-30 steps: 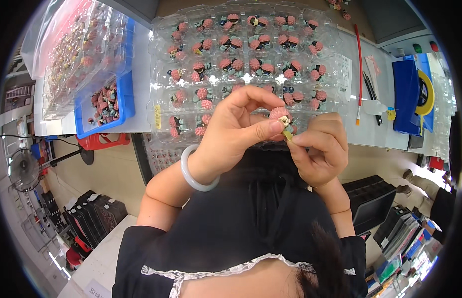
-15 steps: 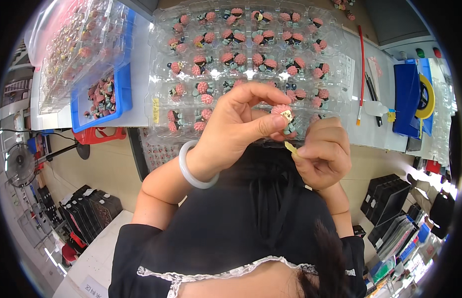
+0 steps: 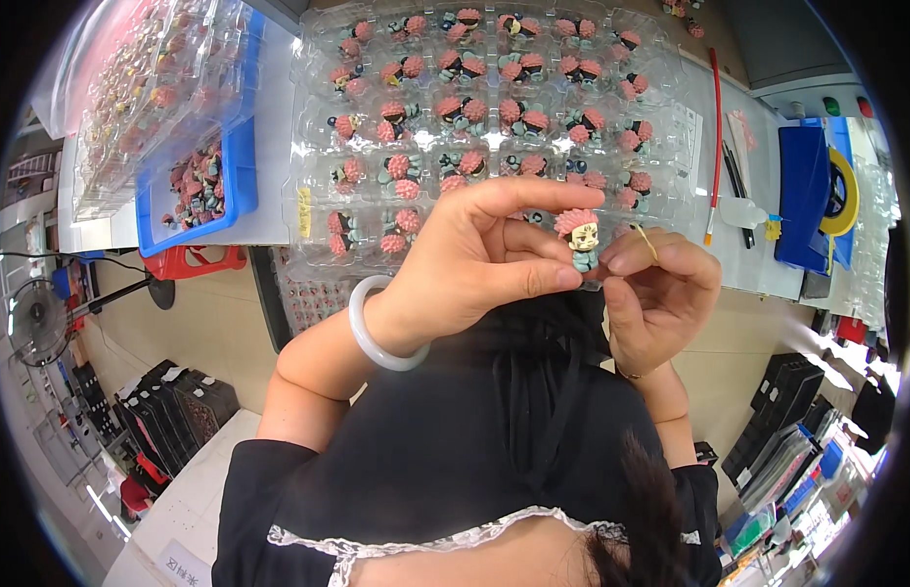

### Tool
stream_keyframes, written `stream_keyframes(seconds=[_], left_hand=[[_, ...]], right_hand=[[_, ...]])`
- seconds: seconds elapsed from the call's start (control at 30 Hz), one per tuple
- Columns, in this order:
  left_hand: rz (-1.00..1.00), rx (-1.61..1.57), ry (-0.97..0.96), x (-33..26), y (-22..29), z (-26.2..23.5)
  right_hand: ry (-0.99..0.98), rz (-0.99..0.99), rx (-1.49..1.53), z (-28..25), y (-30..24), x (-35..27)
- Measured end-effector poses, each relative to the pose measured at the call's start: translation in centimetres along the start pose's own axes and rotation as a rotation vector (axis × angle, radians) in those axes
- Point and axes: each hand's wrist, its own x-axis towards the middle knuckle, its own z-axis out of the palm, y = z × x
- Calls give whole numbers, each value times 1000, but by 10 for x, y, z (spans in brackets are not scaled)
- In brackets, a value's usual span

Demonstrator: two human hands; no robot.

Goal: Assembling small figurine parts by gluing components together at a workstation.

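Note:
A small figurine (image 3: 579, 235) with bumpy pink hair, a pale painted face and a grey-green body stands upright in my left hand (image 3: 474, 245). My left thumb is at its base and the index finger reaches over its hair. My right hand (image 3: 665, 289) is just right of the figurine, fingers curled with the thumb a little apart. A thin yellow strip (image 3: 646, 243) curves up at those fingers, seemingly caught between them. Whether a right fingertip touches the figurine's body, I cannot tell. Beyond both hands, a clear plastic tray (image 3: 308, 127) holds several similar pink-haired figurines.
On the left, a blue bin (image 3: 242, 186) contains loose figurine parts, with stacked clear trays (image 3: 132, 117) leaning over it. To the right lie a red-handled brush (image 3: 715, 147), black pens (image 3: 736, 181), a small white bottle (image 3: 740, 212) and a yellow tape roll (image 3: 842, 193) by a blue holder.
The figurine has turned so its face shows more fully. My right hand has shifted up and right and loosened its pinch; the yellow strip now sits higher on its fingers.

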Motion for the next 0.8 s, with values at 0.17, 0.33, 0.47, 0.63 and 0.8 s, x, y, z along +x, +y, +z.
stream_keyframes(seconds=[0.17,0.33,0.47,0.63,0.8], left_hand=[[21,0,-22,0,-5,-1],[102,67,-12,0,-7,0],[194,324,-24,0,-5,-3],[355,573,-80,-1,0,-1],[362,627,-119,-2,-2,-3]], right_hand=[[-18,-1,-32,2,2,2],[-58,-48,-72,4,1,5],[-72,-89,-82,5,3,6],[-128,-158,-168,1,0,7],[-148,-251,-288,1,-5,8]])
